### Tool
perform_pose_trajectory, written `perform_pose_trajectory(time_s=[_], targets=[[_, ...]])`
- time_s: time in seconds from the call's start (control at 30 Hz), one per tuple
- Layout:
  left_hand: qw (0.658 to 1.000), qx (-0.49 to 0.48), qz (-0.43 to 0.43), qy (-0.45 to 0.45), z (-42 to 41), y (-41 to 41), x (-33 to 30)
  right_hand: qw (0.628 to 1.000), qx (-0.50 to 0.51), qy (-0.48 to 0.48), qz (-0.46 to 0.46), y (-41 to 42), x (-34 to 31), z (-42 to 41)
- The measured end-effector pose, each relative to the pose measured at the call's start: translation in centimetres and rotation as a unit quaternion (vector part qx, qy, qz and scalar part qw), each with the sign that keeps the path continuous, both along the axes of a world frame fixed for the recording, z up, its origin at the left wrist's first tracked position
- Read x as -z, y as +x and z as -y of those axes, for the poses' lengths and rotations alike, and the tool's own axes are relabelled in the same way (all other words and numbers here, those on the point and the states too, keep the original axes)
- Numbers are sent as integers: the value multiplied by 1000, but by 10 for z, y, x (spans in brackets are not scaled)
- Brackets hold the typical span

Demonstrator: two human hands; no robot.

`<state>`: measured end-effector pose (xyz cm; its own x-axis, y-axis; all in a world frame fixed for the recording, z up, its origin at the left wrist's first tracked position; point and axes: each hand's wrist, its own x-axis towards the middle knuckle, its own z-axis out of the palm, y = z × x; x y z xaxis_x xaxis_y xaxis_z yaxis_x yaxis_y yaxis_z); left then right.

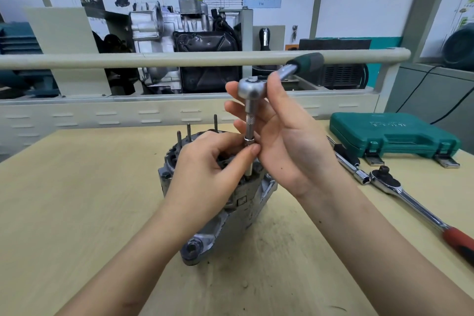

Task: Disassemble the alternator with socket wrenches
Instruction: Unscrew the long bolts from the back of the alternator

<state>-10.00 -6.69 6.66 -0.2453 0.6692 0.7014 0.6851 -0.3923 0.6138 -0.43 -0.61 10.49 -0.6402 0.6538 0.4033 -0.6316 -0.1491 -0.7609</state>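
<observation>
Alternator [225, 215]: a grey, worn metal casting with ribbed vents round its rim and a mounting lug with a bolt hole at the near end; it stands on the wooden table [77, 213], in the middle, directly below both hands.
Studs: three thin dark pins rise upright from the alternator's far edge.
Green-handled wrench [252, 88]: silver ratchet head on top of a knurled extension bar that stands upright, its socket end down on the alternator; the handle points away to the right and slightly up.
Left hand [205, 167]: thumb and fingertips pinch the lower end of the extension bar, at the socket.
Right hand [284, 141]: fingers curled behind the bar and the ratchet head, steadying them.
Wrench count: two, one in the hands and one lying on the table.
Red-handled wrench [400, 192]: lies flat to the right, long axis running from the far left to the near right, red grip nearest.
Loose bar [346, 161]: a silver socket extension beside the red-handled wrench's head.
Tool case [395, 133]: one, green plastic, closed, at the far right.
</observation>
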Motion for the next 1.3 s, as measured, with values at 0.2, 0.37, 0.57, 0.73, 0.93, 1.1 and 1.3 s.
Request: perform_pose_trajectory(time_s=[0.2,0.37,0.57,0.73,0.93,1.1,1.3], targets=[[999,-11,33,8,-1,3,0,998,51,-13,-28,1,1,1],[999,15,30,-3,2,3,-3,999,39,1,-11,0,1,3],[999,35,2,-19,4,1,-7,1000,27,5,0,1,1,1],[1000,23,16,10,3,1,-5,999,39,-12,-33,0,1,3],[998,23,50,18,3,3,-5,999,26,14,-26,2,1,2],[997,59,19,-36,4,-3,-8,999,13,17,25,3,-2,-5],[998,53,10,-22,3,-6,-8,1000,4,-10,4,3,0,-4]])
